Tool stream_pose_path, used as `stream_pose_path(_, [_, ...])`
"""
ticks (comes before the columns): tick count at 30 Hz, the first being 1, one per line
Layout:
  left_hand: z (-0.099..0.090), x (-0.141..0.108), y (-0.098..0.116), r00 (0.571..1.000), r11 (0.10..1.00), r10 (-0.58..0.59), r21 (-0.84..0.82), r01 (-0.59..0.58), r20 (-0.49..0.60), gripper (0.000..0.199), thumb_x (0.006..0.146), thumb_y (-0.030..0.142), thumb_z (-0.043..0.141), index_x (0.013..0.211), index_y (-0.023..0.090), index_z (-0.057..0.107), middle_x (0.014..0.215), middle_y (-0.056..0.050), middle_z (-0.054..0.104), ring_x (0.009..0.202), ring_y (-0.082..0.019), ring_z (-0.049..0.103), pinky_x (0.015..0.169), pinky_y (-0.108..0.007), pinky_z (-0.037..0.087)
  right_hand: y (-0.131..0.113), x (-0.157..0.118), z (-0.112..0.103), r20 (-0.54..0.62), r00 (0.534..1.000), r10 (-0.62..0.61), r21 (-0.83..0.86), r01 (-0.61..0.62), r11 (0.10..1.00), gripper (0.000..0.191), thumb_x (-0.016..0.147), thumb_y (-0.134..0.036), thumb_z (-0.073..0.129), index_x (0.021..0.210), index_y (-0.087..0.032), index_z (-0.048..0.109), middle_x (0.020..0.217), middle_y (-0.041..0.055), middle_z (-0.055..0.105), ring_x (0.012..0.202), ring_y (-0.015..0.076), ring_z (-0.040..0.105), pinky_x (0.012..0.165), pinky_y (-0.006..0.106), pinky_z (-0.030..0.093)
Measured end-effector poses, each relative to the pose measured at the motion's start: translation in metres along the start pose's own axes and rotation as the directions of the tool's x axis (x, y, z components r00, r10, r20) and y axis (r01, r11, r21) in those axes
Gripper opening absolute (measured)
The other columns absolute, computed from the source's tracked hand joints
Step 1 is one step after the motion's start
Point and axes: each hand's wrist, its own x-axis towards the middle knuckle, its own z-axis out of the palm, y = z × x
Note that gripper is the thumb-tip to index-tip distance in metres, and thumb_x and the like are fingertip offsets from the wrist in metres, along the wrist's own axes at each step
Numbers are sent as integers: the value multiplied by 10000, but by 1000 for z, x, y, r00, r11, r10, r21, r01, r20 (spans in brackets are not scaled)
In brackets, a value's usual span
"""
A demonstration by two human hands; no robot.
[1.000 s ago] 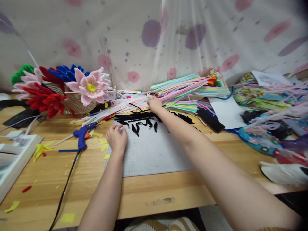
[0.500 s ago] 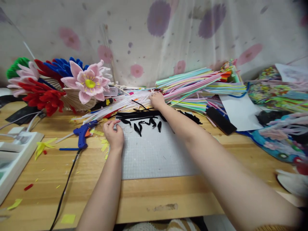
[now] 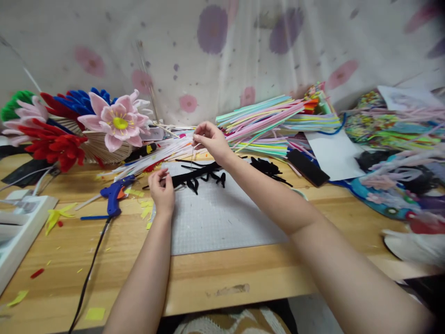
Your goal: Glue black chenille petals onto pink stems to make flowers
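Black bundle (image 3: 198, 173) at mat's (image 3: 222, 218) far edge; long axis left-right, right end angled away.
Your right hand (image 3: 211, 141) pinches thin wire (image 3: 192, 160), pointing down; your left hand (image 3: 162, 190) curls by mat's far-left corner, grip unclear.

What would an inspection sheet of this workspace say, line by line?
Surface: wooden table, grey mat on it, worn patch near front edge.
Job's things: black strips and curled black pieces at the mat's far side.
Clutter: yellow scraps, pastel stems, fluffy flowers.
Hands: right hand pinches a thin strand in its fingers; left hand beside the strips, contact unclear.
Cables: black cable from glue gun towards front edge.
Surroundings: spotted sheet behind; other people, nothing seen.
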Motion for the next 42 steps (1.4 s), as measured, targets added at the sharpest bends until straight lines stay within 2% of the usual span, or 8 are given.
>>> stream_pose_path(10, [5,-19,25,945,990,-2,-131,47,326,322,832,407,417,947,175,610,974,-86,592,942,-180,566,871,-339,437,9,-49,-49,5,904,427,418,-390,820,180,714,-116,573,744,-196,414,631,-60,509,588,61,548,622,213,491])
stream_pose_path(12, [5,-25,34,826,919,-181,-208,336,534,372,814,460,429,922,154,609,916,-97,609,803,-179,609,732,-341,490,21,-73,-47,85,868,490,439,-474,763,182,694,-111,587,743,-190,431,631,-53,531,588,66,561,599,204,486])
stream_pose_path(16, [6,-41,53,386,694,-289,-86,715,876,384,757,476,521,876,126,624,860,-122,629,668,-172,616,594,-323,493,39,-106,-47,68,869,489,517,-450,728,184,688,-158,620,761,-190,454,643,-52,561,585,59,568,575,177,475])
stream_pose_path(18, [9,-48,58,335,708,-271,-49,705,903,355,748,453,544,885,136,631,768,-79,613,545,-115,552,497,-258,444,42,-111,-50,20,867,498,521,-434,735,187,688,-162,624,752,-190,450,629,-55,563,579,57,569,575,174,476])
stream_pose_path(25, [21,-47,50,550,987,-162,125,105,819,236,801,289,431,785,169,635,583,-5,541,537,-120,479,526,-240,373,40,-112,-50,-36,868,495,395,-443,805,155,705,-167,587,758,-188,443,699,-23,610,619,81,599,557,194,476])
stream_pose_path(32, [0,-37,42,729,782,-98,506,-365,678,307,840,281,373,947,195,648,961,-81,639,833,-213,577,658,-294,390,53,-54,-62,-262,932,252,-356,-336,872,38,759,-165,484,793,-176,498,756,-9,598,670,103,578,655,257,475])
stream_pose_path(38, [-11,-33,19,922,906,41,374,-197,385,279,847,277,404,958,192,645,842,-54,610,749,-162,556,628,-257,378,67,3,-66,59,979,195,-993,38,109,221,815,-177,414,937,-183,598,1000,75,636,951,198,571,768,296,437])
stream_pose_path(42, [-16,-15,3,983,998,-52,-29,58,177,201,797,269,496,865,174,661,728,-26,580,655,-121,520,601,-226,396,80,25,-59,142,948,284,-985,163,-51,313,830,-116,351,1009,-123,607,1072,162,608,1013,248,556,779,331,428])
